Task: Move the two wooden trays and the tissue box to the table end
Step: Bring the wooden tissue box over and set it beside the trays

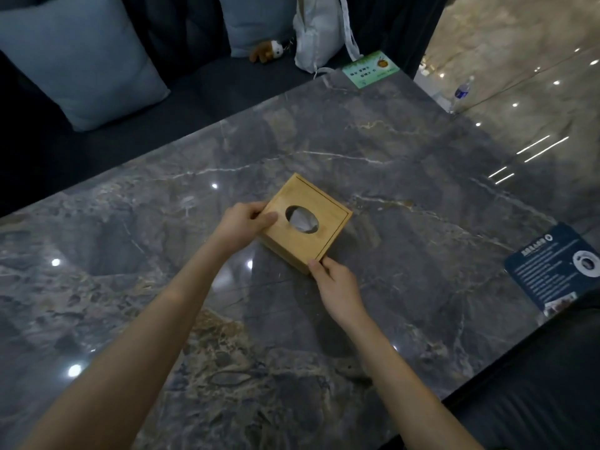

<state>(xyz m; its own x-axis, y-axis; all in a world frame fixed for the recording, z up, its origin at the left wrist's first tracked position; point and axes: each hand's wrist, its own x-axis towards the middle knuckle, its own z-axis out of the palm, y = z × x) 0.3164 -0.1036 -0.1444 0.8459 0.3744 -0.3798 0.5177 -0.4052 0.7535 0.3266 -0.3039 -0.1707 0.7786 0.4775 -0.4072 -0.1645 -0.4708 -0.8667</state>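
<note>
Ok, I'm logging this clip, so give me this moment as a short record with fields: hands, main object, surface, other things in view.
left hand: grips the left corner of the wooden tissue box
right hand: grips its near corner
tissue box: on the table, oval opening up, tissue visible inside
surface: grey marble table
wooden trays: none in view
on table: green card at far corner; dark blue card at right edge
beyond table: cushions, plush toy, white bag on sofa

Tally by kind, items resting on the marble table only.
Square wooden tissue box with oval opening: 1
Printed cards: 2, green card at the far edge, dark blue card at the right edge
Wooden trays: 0 in view
Total: 3
</note>
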